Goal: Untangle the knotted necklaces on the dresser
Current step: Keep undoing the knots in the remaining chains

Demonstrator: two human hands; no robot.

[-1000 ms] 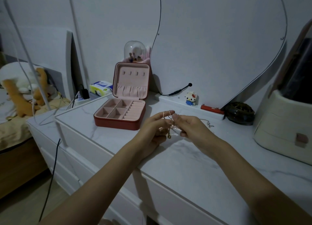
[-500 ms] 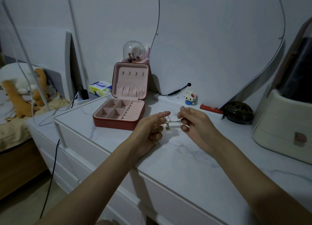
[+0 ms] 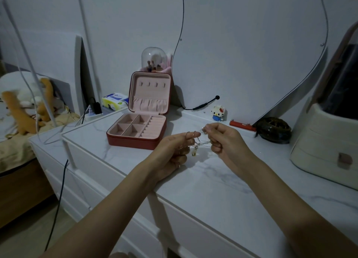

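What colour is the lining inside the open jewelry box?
Pale pink lining, dark red outside; seen in the head view.

no readable text, labels or numbers

I see two bare forearms entering the head view from 7 and 5 o'clock, with no sleeve, cuff or glove on either one. No watch or bracelet shows at either wrist. The left hand [image 3: 175, 151] carries thin ring bands: one high on a finger toward 12 o'clock of the hand, and what I read as further bands on the fingers below it, too small for me to count with certainty. The right hand [image 3: 225, 143] shows no ring that I can make out.
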